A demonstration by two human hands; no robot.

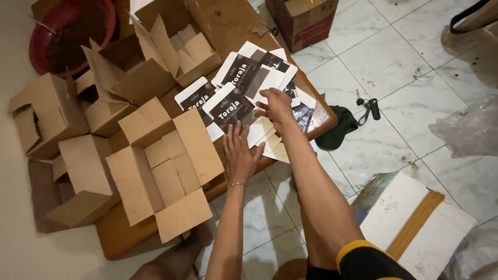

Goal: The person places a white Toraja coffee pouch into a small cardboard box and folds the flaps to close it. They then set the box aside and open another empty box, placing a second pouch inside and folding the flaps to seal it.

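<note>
My left hand [239, 153] lies flat, fingers spread, on the edge of a low wooden table [120, 239], its fingertips touching a dark-and-white flat pouch [230, 108]. My right hand [276, 106] reaches over a spread of several similar pouches [248, 70], its fingers resting on a white one; whether it grips it is unclear. An open cardboard box [162, 168] sits just left of my left hand.
More open cardboard boxes [49, 111] crowd the table's left side, with a red basin [72, 32] behind. On the tiled floor lie keys [369, 108], a dark cloth [337, 127], a spiral notebook [415, 220], a closed box [303, 21] and plastic bags [469, 132].
</note>
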